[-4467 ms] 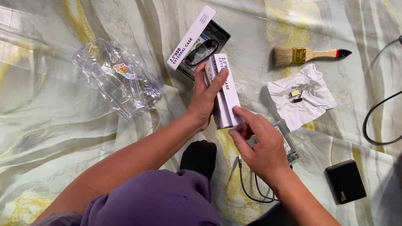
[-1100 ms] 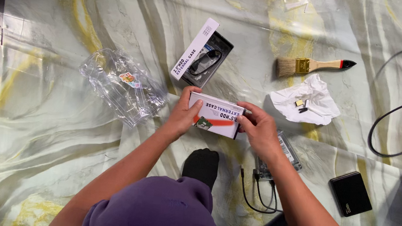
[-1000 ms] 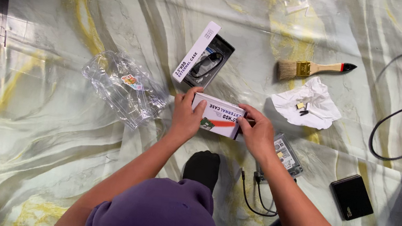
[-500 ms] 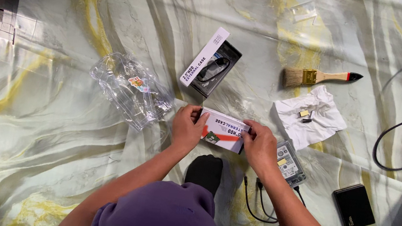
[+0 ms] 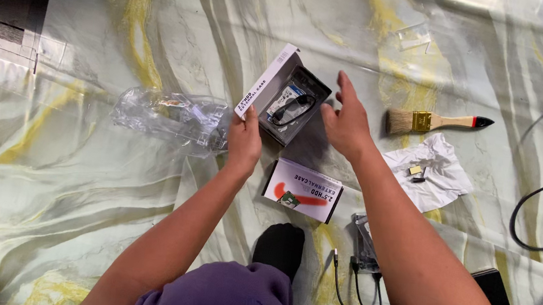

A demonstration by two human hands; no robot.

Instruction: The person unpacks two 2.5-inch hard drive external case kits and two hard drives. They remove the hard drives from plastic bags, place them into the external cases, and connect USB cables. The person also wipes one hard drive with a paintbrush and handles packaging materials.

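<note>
The open box (image 5: 288, 101) lies tilted at the middle of the marbled sheet (image 5: 70, 173), a shallow black tray with a white flap raised along its left edge; inside it a coiled dark cable and a white-labelled flat part show, but their detail is too small to read. The left hand (image 5: 244, 142) pinches the lower end of that white flap between thumb and fingers. The right hand (image 5: 347, 121), at 3 o'clock of the box, hangs just beside it with fingers spread and nothing in it; whether a fingertip touches the rim I cannot tell. At 6 o'clock of the box lies a white carton (image 5: 302, 190) with a red swoosh, flat and apart from both hands. At 9 o'clock sits a crumpled clear bag (image 5: 172, 118), its contents hard to make out. At 3 o'clock, farther off, a brush (image 5: 434, 122) lies above a white paper (image 5: 431, 178) bearing two small bits. At 5 o'clock a clear casing (image 5: 365, 244) with wires is partly hidden by the right forearm.
</note>
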